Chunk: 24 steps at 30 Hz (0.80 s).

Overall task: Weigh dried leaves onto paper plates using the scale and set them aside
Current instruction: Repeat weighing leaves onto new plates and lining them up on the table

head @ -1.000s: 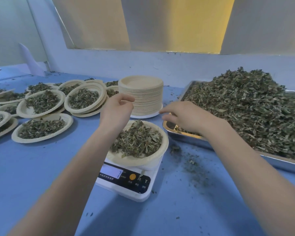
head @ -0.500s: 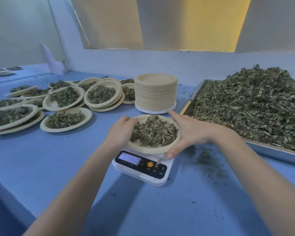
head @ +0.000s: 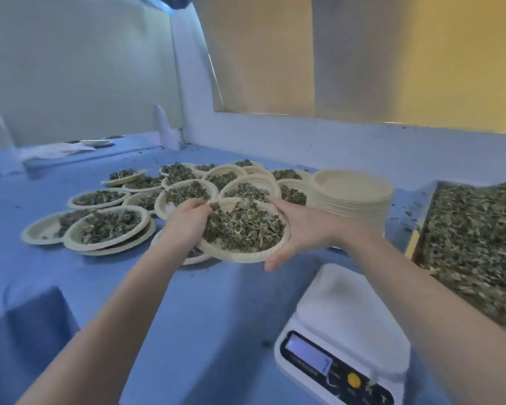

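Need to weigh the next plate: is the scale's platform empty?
Empty: the scale has a bare white platform; both hands hold the filled plate away from it.

Blue table cover [head: 105,287], yellow panel [head: 421,54]
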Available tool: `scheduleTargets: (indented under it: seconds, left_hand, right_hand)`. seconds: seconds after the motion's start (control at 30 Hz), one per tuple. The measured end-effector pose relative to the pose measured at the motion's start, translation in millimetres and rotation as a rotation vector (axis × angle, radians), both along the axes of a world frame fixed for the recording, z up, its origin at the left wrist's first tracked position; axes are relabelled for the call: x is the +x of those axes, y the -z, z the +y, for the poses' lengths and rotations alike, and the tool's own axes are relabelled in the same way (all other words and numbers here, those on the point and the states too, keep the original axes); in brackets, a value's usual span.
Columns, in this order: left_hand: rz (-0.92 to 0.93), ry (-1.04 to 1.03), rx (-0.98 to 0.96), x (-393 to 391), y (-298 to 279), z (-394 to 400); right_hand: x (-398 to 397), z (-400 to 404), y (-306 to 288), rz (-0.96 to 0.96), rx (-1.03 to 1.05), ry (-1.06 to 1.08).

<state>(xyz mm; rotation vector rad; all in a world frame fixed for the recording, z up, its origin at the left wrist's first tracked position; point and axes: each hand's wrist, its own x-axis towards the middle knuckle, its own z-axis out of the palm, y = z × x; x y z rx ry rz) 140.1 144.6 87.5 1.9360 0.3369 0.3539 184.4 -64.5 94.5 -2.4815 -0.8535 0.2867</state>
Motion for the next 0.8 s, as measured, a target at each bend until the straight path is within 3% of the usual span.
scheduleTargets:
  seconds: [0.2, 0.43, 0.67, 0.8]
  left_hand:
    - [0.062, -0.108, 0.094, 50.5, -11.1, 86.5]
    - [0.144, -0.160, 0.205, 94.4, -0.5, 153.0]
    - [0.119, -0.101, 0.192, 95.3, 31.5, 154.7]
    - [0.127, -0.072, 0.313, 87.2, 46.3, 136.0]
  right_hand:
    - [78.3, 98.8, -14.0, -0.015, 0.001, -0.110]
    - [125.8, 177.5, -6.9, -0.072, -0.193, -0.190]
    - [119.5, 167.8, 13.0, -0.159, -0.364, -0.165]
    - [106.6, 154.8, 20.6, -0.113, -0.432, -0.142]
